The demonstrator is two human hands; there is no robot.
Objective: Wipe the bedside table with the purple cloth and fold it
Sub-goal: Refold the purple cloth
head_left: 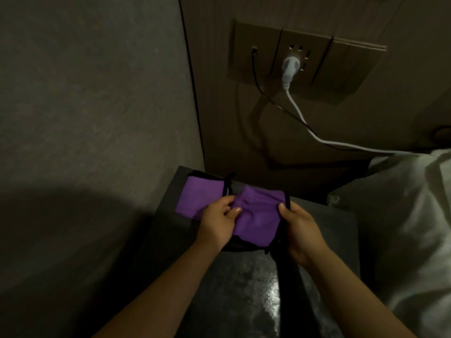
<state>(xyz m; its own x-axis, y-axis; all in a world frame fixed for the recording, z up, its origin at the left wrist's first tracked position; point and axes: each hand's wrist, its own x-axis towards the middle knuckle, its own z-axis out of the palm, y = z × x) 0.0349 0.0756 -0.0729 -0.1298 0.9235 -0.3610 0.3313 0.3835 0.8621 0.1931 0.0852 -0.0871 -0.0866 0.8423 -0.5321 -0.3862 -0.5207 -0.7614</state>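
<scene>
While you stand over the dark desk (324, 230) between the grey wall (85, 106) and the white bedding (402, 215), keep your work low and over its top, since the light is dim and the surface glossy. Behind it, on the brown panel, a socket plate (280, 59) holds a white plug (290, 67) whose cable (317, 137) trails off toward the bed; none of that is in your way. The purple cloth (256, 215) with its black edging lies partly on the far-left part of the desk and is partly lifted, bunched between your hands. Your left hand (217, 223) is pinching the middle of the cloth, thumb on top, and your right hand (302, 230) is grasping its right edge by the black trim. This looks like the start of the fold, and the cloth is not yet flat. To do it well, pull the two grips gently apart so the wrinkles go out, line up the black edges before you lay one half over the other, then press the crease down against the desk.
</scene>
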